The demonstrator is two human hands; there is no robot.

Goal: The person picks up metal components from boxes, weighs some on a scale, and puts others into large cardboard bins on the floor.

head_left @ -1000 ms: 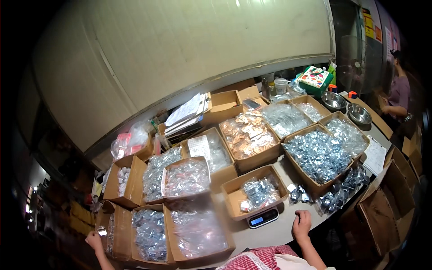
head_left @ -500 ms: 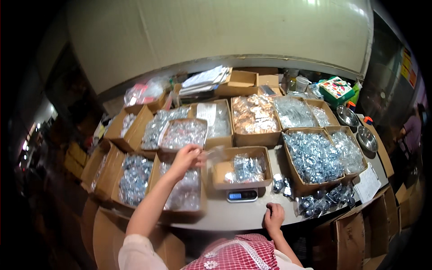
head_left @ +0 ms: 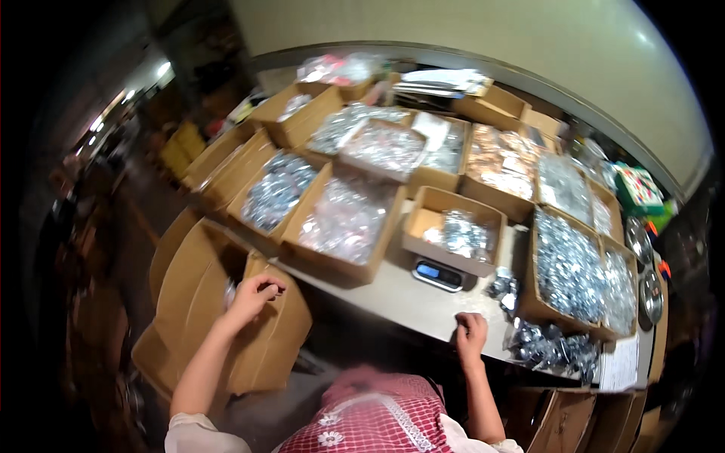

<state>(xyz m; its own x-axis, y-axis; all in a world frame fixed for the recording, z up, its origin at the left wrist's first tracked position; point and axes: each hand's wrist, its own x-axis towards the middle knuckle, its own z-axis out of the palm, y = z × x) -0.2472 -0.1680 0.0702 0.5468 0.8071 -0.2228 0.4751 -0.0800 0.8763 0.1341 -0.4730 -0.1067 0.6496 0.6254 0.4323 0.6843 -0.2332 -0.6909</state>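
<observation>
My left hand [head_left: 255, 296] hovers with bent fingers over the rim of an open brown carton [head_left: 192, 302] that stands below the table's left end. Something pale lies inside the carton beside the fingers; whether the hand holds anything is unclear. My right hand [head_left: 470, 336] rests curled on the table's front edge [head_left: 393, 302], with nothing visible in it. Just beyond it stands a small scale [head_left: 438, 275] with a blue display, carrying a small cardboard box [head_left: 423, 226] of shiny packets. A box of clear bags [head_left: 343, 223] sits to the left of the scale.
Several open cartons of silvery bagged parts cover the table, among them one at the left [head_left: 276, 189] and one at the right [head_left: 570, 264]. Loose dark packets [head_left: 547, 347] and a paper sheet [head_left: 623, 364] lie at the front right. Metal bowls [head_left: 649, 298] stand at the far right.
My left hand has come back from the box of clear bags down to the carton below the table's left end. The view has swung left. My right hand stays on the table edge.
</observation>
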